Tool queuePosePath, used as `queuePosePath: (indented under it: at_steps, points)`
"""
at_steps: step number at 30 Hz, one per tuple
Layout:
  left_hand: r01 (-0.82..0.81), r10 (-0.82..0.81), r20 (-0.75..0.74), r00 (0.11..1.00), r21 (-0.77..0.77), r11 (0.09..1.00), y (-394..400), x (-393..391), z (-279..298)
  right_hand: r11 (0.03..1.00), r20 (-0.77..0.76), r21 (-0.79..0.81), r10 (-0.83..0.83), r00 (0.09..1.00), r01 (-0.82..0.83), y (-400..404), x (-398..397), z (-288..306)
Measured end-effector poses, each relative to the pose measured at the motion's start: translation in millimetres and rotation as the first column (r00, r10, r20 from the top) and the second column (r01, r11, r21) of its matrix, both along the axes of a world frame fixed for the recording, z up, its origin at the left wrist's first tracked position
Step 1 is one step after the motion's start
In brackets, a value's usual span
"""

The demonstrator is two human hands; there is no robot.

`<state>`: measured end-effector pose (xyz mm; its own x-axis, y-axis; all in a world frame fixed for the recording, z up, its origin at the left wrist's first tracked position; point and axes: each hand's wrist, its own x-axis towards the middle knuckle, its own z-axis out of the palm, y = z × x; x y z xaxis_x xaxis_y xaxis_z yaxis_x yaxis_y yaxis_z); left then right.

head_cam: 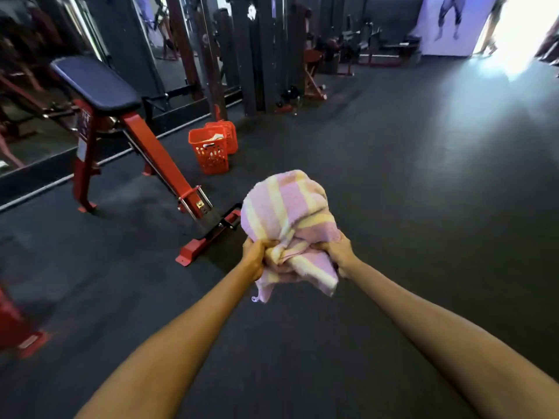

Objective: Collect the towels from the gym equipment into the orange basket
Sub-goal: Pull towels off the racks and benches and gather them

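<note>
A bunched terry towel with pink and pale yellow stripes (pixel 290 225) is held up in front of the body, well above the dark rubber floor (pixel 408 176). Its upper part is puffed into a rounded lump, while a loose corner is seen hanging below the hands. The towel is gripped from both sides: the left hand (pixel 255 257) is clenched into the cloth at its left edge, and the right hand (pixel 340 254) is closed on the folds at the right, fingers buried in the fabric. Both forearms are stretched forward, converging on the bundle.

Further off to the left, an orange perforated plastic basket (pixel 211 154) is set on the floor, close to a mirrored wall, with something pale, probably towels already dropped in, glimpsed at its rim. A second orange shape just behind it may be its reflection; that cannot be settled. Between basket and hands, a red steel bench with a black padded seat (pixel 96 86) is planted on the floor. The far doorway is washed out by glare, and the machines at the back are lost in blur.
</note>
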<state>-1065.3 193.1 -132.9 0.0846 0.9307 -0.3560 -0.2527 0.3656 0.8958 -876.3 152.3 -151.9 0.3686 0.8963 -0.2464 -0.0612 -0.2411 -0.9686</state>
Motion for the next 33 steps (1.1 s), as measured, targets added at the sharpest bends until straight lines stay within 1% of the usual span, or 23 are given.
queuePosePath:
  at_steps: [2,5,8,10,14,16,19,21,24,26,28,30,33]
  points:
    - [-0.02,0.02,-0.015,1.0,0.0,1.0,37,9,3,1.0,0.032,0.0,0.016,0.999,-0.016,39,10,3]
    - [-0.044,0.044,-0.004,0.999,-0.025,0.999,109,23,-9,0.999,0.055,-0.014,0.031,0.998,-0.031,114,27,-6]
    - [-0.058,0.058,-0.005,0.998,-0.04,0.998,175,38,-26,0.995,0.106,-0.067,0.075,0.991,-0.069,183,44,-19]
    - [-0.061,0.061,-0.002,0.998,-0.055,0.997,229,54,-41,0.994,0.1,-0.088,0.069,0.993,-0.06,240,58,-31]
    - [-0.077,0.075,-0.022,0.997,-0.106,0.991,315,76,-50,0.988,0.061,-0.148,0.059,0.996,-0.049,335,80,-45]
    - [-0.076,0.074,-0.021,0.997,-0.115,0.99,365,89,-48,0.984,0.075,-0.172,0.06,0.995,-0.046,384,92,-42]
    - [-0.047,0.042,-0.048,0.998,-0.108,0.993,448,113,-40,0.989,0.092,-0.144,0.041,0.995,-0.028,453,114,-31]
    - [-0.02,0.011,-0.075,0.997,-0.111,0.994,499,141,-38,0.99,0.095,-0.134,-0.027,0.995,0.04,494,137,-27]
    - [0.027,-0.033,-0.045,0.998,-0.129,0.991,548,186,-33,0.986,0.072,-0.126,-0.097,0.993,0.106,540,177,-33]
    - [0.055,-0.061,-0.04,0.997,-0.141,0.989,588,218,-37,0.982,0.043,-0.119,-0.145,0.989,0.149,577,209,-41]
    - [0.078,-0.086,-0.05,0.995,-0.142,0.987,637,255,-50,0.977,0.054,-0.114,-0.174,0.983,0.179,620,245,-48]
    - [0.081,-0.088,-0.043,0.995,-0.15,0.985,678,283,-58,0.98,0.071,-0.116,-0.153,0.986,0.16,660,273,-47]
    - [0.063,-0.069,-0.024,0.997,-0.188,0.98,741,320,-60,0.987,0.084,-0.13,-0.08,0.993,0.091,732,316,-44]
